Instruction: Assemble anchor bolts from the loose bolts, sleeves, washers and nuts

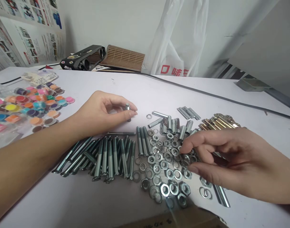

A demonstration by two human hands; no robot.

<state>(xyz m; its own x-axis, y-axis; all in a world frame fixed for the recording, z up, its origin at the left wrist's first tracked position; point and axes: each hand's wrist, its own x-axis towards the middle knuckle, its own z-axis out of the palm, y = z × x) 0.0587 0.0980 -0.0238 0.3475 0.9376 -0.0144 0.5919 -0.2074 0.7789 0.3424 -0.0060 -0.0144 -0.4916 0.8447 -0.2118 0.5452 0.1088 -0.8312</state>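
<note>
My left hand (107,109) is closed, with thumb and fingers pinching an upright metal bolt (127,107); its end shows above the fingertips and most of it is hidden. Over the heap of nuts (170,173) and washers (149,173), my right hand (221,161) reaches in from the right. Its thumb and forefinger are apart, and nuts show between them. The forefinger's tip is at the pile; whether it touches a nut I cannot tell. Long bolts (110,158) lie in a pile below my left hand. Short metal sleeves (170,123) stand and lie behind the nuts.
Brass-coloured bolts (218,122) lie behind my right hand. Small colourful paint pots (38,104) spread at the left. A cardboard piece (178,218) is at the near edge. Further back are a black box (84,57), a bamboo mat (124,57), a white plastic bag (175,41) and a dark cable (206,91).
</note>
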